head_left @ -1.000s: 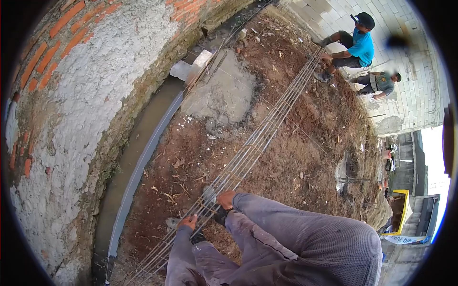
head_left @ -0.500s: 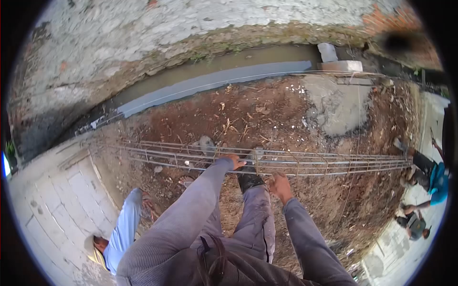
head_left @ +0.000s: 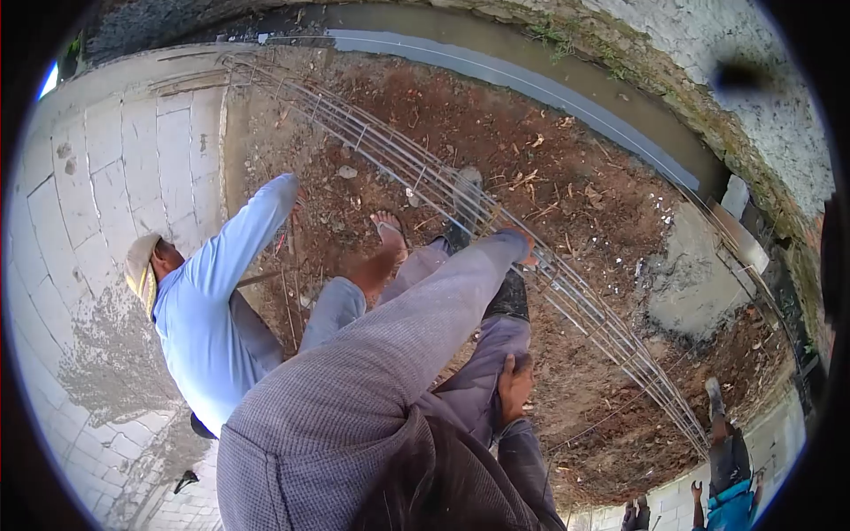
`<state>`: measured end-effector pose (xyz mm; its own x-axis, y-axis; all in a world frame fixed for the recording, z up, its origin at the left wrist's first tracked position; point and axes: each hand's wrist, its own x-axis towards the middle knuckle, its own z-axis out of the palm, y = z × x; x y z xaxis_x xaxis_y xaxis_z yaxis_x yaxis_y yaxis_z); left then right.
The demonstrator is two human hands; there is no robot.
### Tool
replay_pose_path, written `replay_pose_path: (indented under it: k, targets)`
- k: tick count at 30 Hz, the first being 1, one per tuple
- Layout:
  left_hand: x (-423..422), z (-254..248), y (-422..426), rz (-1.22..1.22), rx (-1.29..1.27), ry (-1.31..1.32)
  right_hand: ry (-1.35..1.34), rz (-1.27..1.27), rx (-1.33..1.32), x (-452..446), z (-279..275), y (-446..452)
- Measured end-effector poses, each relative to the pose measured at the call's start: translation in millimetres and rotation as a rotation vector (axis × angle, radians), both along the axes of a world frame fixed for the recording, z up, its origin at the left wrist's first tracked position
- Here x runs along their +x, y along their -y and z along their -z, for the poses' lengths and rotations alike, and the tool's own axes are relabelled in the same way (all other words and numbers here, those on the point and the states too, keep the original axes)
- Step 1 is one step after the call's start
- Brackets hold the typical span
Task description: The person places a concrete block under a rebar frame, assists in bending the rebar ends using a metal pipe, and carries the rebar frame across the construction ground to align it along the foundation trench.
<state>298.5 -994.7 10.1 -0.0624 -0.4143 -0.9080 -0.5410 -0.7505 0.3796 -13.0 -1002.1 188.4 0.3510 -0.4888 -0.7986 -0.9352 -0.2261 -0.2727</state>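
A long rebar cage [head_left: 611, 333], made of thin steel bars tied with stirrups, runs diagonally across the dirt. My left hand [head_left: 524, 245] is closed on its near bars around the middle of its length; the sleeve hides part of the fingers. My right hand [head_left: 514, 389] lies against my right leg near the knee, fingers laid on the trouser cloth and holding nothing. My boots stand under and beside the cage, partly covered by its bars.
A person in a light blue shirt [head_left: 212, 288] crouches at left beside paving blocks [head_left: 142, 159]. Another person in teal [head_left: 733, 506] is near the cage's right end. Beyond the dirt lie a water-filled ditch [head_left: 611, 97], a stretched string and a rough wall [head_left: 761, 80].
My view has turned toward the left, bringing the crouching person further into sight. My right hand has moved from beside the cage back onto my leg. The left hand stays at the cage.
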Motion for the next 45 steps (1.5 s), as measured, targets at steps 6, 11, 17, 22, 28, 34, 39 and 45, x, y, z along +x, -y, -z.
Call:
replay_pose_path:
  k: [6, 11, 17, 22, 28, 34, 39, 45]
  targets:
    - [3, 2, -1, -0.051, 0.003, -0.006, -0.201, -0.155, -0.055, 59, -11, 10]
    - [7, 35, 17, 0.019, 0.021, 0.002, -0.326, -0.218, -0.047, 78, -20, 29]
    - [6, 38, 23, 0.066, 0.058, 0.043, -0.323, -0.159, -0.101, 71, -12, 37]
    - [1, 44, 21, 0.014, 0.125, 0.004, -0.327, -0.139, -0.04, 70, -14, 47]
    - [7, 35, 29, -0.01, 0.104, 0.008, -0.322, -0.089, 0.016, 65, -15, 48]
    - [4, 33, 31, 0.04, 0.084, 0.042, -0.317, -0.066, 0.016, 69, -17, 52]
    - [5, 29, 32, 0.018, 0.119, 0.02, -0.336, -0.084, 0.046, 68, -20, 53]
    - [0, 41, 26, 0.081, 0.08, 0.108, -0.326, -0.083, 0.038, 66, -18, 52]
